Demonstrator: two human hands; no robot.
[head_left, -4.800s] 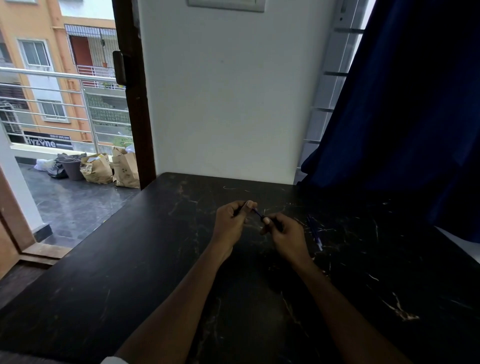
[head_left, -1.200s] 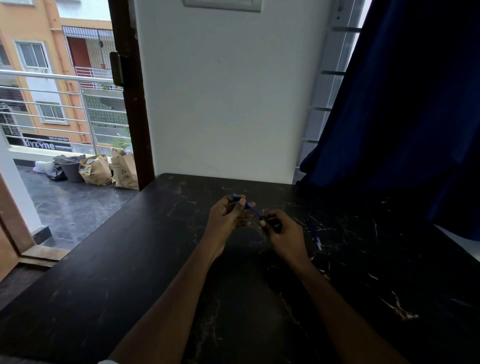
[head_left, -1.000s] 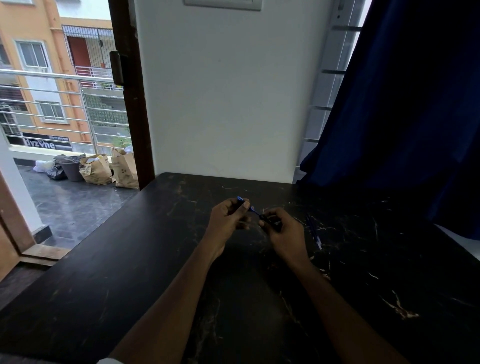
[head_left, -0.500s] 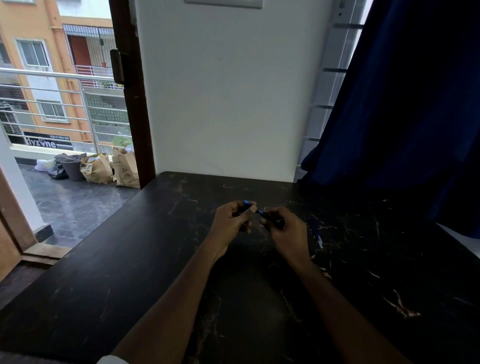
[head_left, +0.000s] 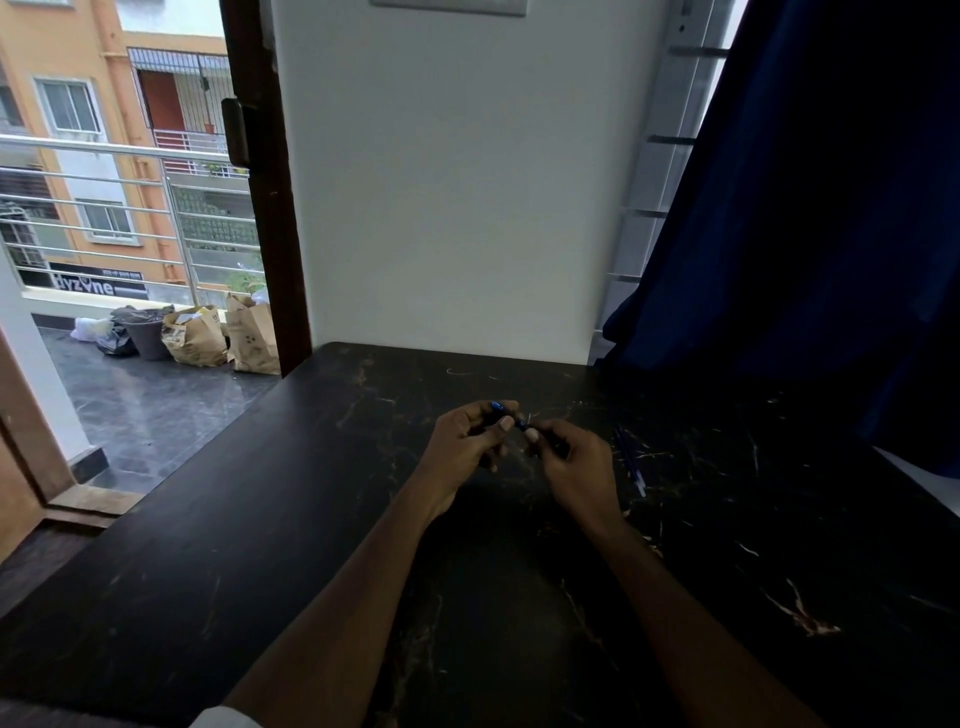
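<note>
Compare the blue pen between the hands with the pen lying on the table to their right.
The held pen is gripped by the left hand and right hand; the loose pen lies untouched on the table. The held pen shows only short blue bits between fingers; the loose pen shows its whole length. The held pen runs across the view; the loose pen points nearly away from the person. Both look slim and blue.

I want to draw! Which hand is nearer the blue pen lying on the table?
Right. The right hand sits left of the thin blue pen; the left hand is farther left.
</note>
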